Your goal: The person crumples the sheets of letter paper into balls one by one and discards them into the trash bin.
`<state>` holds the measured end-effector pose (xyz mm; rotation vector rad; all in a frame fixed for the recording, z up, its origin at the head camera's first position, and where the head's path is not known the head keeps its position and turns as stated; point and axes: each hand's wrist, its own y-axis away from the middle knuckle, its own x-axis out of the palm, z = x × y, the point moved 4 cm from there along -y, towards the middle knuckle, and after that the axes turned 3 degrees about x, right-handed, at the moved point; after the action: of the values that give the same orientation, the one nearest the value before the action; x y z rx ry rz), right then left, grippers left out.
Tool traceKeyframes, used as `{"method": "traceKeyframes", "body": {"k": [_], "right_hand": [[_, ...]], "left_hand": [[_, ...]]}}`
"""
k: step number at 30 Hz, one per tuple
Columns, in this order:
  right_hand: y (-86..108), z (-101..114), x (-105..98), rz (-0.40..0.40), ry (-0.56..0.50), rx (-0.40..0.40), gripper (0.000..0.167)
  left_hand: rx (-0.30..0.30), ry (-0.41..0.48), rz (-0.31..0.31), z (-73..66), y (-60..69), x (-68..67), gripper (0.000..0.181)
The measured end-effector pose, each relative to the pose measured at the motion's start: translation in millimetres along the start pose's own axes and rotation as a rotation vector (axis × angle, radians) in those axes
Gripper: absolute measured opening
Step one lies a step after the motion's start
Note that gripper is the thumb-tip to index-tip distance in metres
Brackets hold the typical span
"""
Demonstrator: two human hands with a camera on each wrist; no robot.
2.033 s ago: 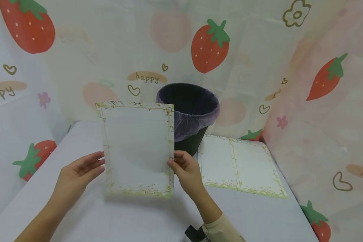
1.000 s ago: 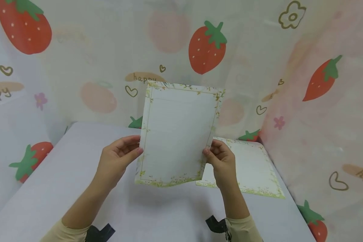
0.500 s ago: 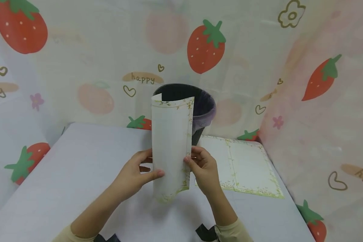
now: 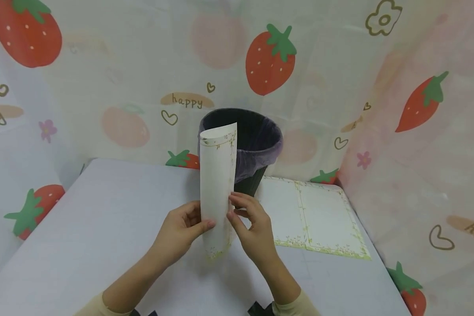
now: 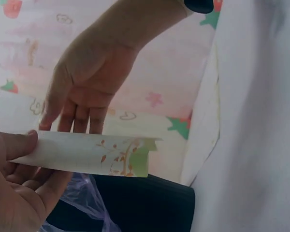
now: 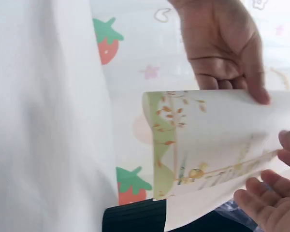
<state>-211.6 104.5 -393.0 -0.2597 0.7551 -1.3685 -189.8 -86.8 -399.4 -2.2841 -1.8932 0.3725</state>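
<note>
A white sheet (image 4: 215,188) with a leafy border stands upright above the table, bent round into a narrow, loose fold. My left hand (image 4: 181,228) grips its left side, thumb in front and fingers behind. At the right edge my right hand (image 4: 254,226) touches the paper with thumb and fingertips. The left wrist view has the folded sheet (image 5: 82,152) between the left hand (image 5: 19,188) and the right hand (image 5: 89,87). In the right wrist view the left thumb lies on the sheet (image 6: 212,125), and the right fingers are near its lower edge.
Behind the sheet is a black bin (image 4: 256,175) with a purple liner (image 4: 260,160). Two bordered sheets (image 4: 332,215) lie side by side on the white table (image 4: 102,228) at the right. A curtain printed with strawberries (image 4: 142,52) surrounds the table.
The sheet was flat and moved right, then came back left and was bent into a narrow fold. The right hand has moved left, nearer the left hand, and the bin shows again behind.
</note>
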Motion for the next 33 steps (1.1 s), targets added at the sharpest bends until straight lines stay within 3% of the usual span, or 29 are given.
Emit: {"method": "traceKeyframes", "body": {"k": [4, 9, 18, 20, 23, 28, 30, 33], "right_hand": [[-0.1, 4, -4, 0.028, -0.045, 0.051, 0.042], [0.8, 1, -4, 0.072, -0.197, 0.213, 0.046], [1.5, -4, -5, 0.082, -0.342, 0.417, 0.031], [0.7, -4, -4, 0.09, -0.393, 0.45, 0.031], [-0.2, -6, -4, 0.092, -0.424, 0.49, 0.03], [-0.2, -13, -1, 0.165, -0.501, 0.529, 0.027], [1.1, -14, 0, 0.214, -0.545, 0.527, 0.02], [4.7, -12, 4, 0.292, -0.626, 0.515, 0.012]], "left_hand": [[-0.006, 0.054, -0.009, -2.3, -0.5, -3.7, 0.045], [-0.036, 0.1, 0.012, 0.5, -1.9, -3.5, 0.04], [0.045, 0.111, -0.024, 2.0, 0.1, 2.8, 0.037], [0.083, 0.102, -0.027, 1.3, 0.0, 3.3, 0.044], [0.175, 0.037, -0.04, -1.2, -1.2, 1.5, 0.068], [0.412, -0.237, 0.032, -12.0, -2.1, -1.6, 0.11], [0.483, -0.317, 0.076, -16.0, -1.1, -1.6, 0.115], [0.523, -0.329, 0.115, -16.9, -0.1, -1.1, 0.114]]}}
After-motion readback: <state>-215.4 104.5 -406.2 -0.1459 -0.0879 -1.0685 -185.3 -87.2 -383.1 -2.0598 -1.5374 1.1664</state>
